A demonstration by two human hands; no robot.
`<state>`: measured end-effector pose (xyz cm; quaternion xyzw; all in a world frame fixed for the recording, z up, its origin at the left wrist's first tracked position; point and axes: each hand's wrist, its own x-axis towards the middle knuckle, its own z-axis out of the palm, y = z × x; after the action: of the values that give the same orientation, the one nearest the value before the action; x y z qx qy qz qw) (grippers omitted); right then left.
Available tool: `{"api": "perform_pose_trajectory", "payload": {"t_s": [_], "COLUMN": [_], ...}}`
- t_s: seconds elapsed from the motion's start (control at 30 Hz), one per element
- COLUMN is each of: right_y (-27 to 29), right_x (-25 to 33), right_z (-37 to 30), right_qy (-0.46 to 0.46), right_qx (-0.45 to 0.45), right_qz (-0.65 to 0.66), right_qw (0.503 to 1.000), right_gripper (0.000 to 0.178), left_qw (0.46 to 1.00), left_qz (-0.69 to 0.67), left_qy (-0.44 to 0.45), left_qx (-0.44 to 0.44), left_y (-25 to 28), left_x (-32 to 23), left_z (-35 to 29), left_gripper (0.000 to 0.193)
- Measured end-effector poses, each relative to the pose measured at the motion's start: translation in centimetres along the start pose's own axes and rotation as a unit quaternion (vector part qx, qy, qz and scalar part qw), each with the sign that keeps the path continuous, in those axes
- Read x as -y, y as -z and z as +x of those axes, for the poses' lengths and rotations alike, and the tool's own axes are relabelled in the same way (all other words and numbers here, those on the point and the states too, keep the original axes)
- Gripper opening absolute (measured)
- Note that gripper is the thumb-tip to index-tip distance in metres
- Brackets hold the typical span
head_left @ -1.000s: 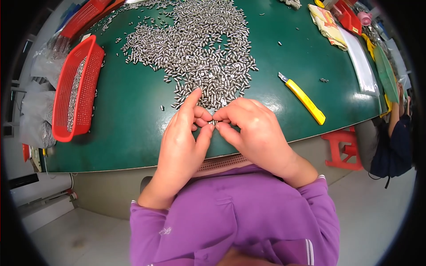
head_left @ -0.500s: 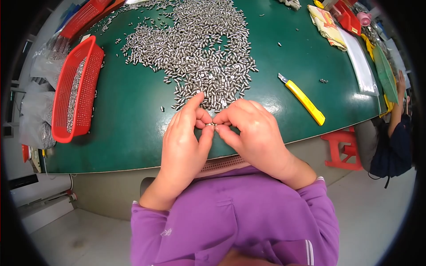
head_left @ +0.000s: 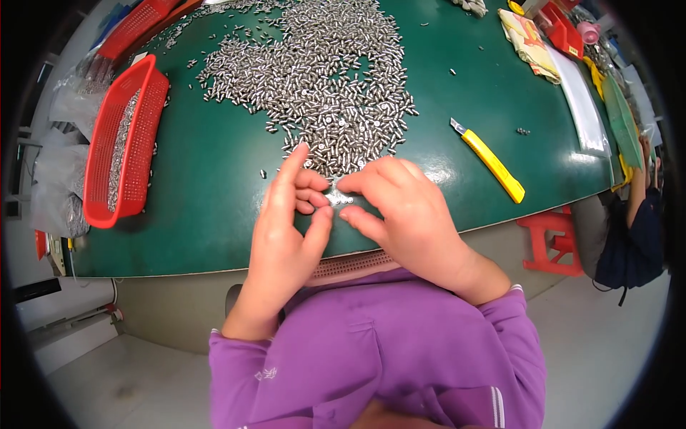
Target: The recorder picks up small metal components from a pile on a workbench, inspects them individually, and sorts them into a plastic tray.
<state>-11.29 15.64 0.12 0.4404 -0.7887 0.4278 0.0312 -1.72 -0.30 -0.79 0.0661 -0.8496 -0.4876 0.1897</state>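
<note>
My left hand (head_left: 282, 222) rests near the table's front edge, its index finger stretched toward the heap and its thumb apart from the curled fingers. Facing it, my right hand (head_left: 411, 211) has its thumb and index finger spread. Between the fingertips of both hands stand several small silvery metal pieces (head_left: 344, 201) in a tight group on the green tabletop. Neither hand visibly grips anything. Just beyond my fingers lies a wide heap of small capsule-shaped metal parts (head_left: 332, 100), some standing on end.
A red perforated basket (head_left: 96, 171) with metal parts stands at left, beside clear plastic bags (head_left: 58, 171). To the right lies a yellow utility knife (head_left: 493, 164), blade out. A red stool (head_left: 550, 242) and another person's dark sleeve (head_left: 632, 239) are at right; a pink basket (head_left: 354, 266) sits below the table edge.
My fingertips, pinched together around the small metal pieces earlier, have spread apart. The left hand has shifted slightly left, and the grouped pieces now show between the hands.
</note>
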Motion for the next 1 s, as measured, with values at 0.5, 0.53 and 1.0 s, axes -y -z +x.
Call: {"api": "perform_pose_trajectory", "payload": {"t_s": [0.5, 0.53, 1.0], "right_y": [1.5, 1.2, 0.5], "right_x": [-0.4, -0.7, -0.3], "right_z": [-0.2, 0.2, 0.0], "right_qy": [0.039, 0.039, 0.036], "right_qx": [0.019, -0.007, 0.021], "right_qz": [-0.038, -0.054, -0.041], "right_qw": [0.998, 0.998, 0.998], "right_gripper": [0.017, 0.016, 0.017], "left_qw": [0.988, 0.988, 0.998], "left_qz": [0.131, 0.130, 0.050], "left_qy": [-0.081, -0.078, -0.042], "left_qx": [-0.009, -0.006, 0.000], "left_y": [-1.0, -1.1, -1.1], "left_x": [-0.2, -0.2, -0.6], "left_z": [1.1, 1.2, 0.6], "left_gripper": [0.069, 0.069, 0.075]}}
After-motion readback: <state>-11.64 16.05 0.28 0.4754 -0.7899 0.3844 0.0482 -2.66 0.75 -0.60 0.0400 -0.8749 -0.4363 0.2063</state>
